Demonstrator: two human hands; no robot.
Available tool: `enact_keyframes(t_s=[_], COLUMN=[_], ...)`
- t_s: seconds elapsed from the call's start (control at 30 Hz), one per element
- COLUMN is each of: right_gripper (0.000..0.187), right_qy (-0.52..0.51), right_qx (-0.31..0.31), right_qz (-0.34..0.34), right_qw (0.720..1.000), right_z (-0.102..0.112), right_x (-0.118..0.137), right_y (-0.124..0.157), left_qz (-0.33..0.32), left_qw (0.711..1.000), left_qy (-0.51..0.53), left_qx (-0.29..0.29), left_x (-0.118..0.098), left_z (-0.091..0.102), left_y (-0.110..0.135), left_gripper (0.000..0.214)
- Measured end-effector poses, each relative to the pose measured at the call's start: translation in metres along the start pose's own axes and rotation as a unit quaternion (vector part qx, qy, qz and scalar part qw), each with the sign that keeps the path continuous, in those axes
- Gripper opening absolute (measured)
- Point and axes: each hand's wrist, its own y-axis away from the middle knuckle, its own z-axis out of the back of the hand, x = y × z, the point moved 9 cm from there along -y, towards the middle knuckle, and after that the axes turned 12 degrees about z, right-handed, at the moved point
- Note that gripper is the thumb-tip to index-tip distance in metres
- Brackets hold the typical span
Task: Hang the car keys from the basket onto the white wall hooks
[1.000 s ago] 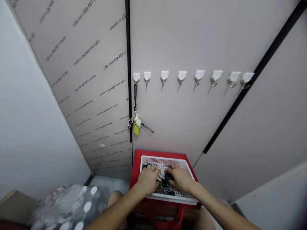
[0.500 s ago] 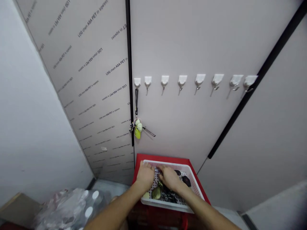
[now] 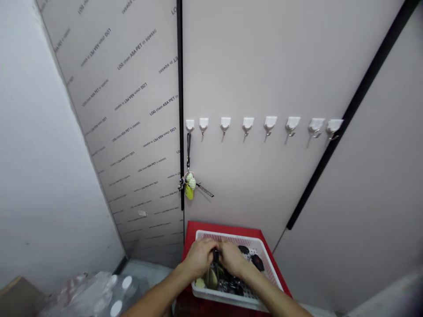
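Above a white plastic basket [image 3: 272, 268], my left hand [image 3: 200, 256] and my right hand [image 3: 232, 259] meet with fingers closed. Between them is a keychain's black strap [image 3: 216, 255], pinched at the fingertips. Just below it is a rounded olive-green piece [image 3: 212, 279], which seems to hang from the strap. The fingers partly cover the strap's upper end. Several dark keychains [image 3: 233, 286] lie in the basket under my right wrist, and a black fob-like piece [image 3: 257, 263] sits at its right side. A pale yellow piece [image 3: 200, 282] is in the near left corner.
The basket stands on a red stool-like surface [image 3: 224, 227] against a grey panel. Several white hooks [image 3: 248, 123] run across the panel. From the leftmost hangs a keychain [image 3: 189, 185] with green charms. Plastic-wrapped bottles [image 3: 120, 290] and a cardboard box [image 3: 20, 297] are at lower left.
My hands have come together and raised the black strap with the olive-green piece from among the basket's contents. The view has tilted slightly, so hooks and basket appear lower.
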Motion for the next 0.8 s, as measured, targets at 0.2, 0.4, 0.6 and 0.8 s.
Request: enact_keyframes(t_s=[0.2, 0.4, 0.6, 0.8], right_gripper=[0.025, 0.021, 0.018, 0.023], right_qy=[-0.081, -0.051, -0.043, -0.035], right_qx=[0.014, -0.002, 0.012, -0.028], right_qz=[0.038, 0.008, 0.059, 0.057], right_qw=[0.996, 0.999, 0.997, 0.997], right_z=[0.019, 0.061, 0.086, 0.113], right_x=[0.005, 0.007, 0.027, 0.035], right_y=[0.003, -0.002, -0.008, -0.007], left_qz=[0.080, 0.106, 0.045, 0.100], left_qw=[0.978, 0.965, 0.984, 0.992], left_qy=[0.191, 0.227, 0.174, 0.065], left_qx=[-0.025, -0.078, -0.001, 0.025], left_x=[0.016, 0.010, -0.015, -0.004], left_z=[0.018, 0.057, 0.032, 0.041], left_y=[-0.007, -0.020, -0.018, -0.019], left_gripper=[0.027, 0.031, 0.035, 0.020])
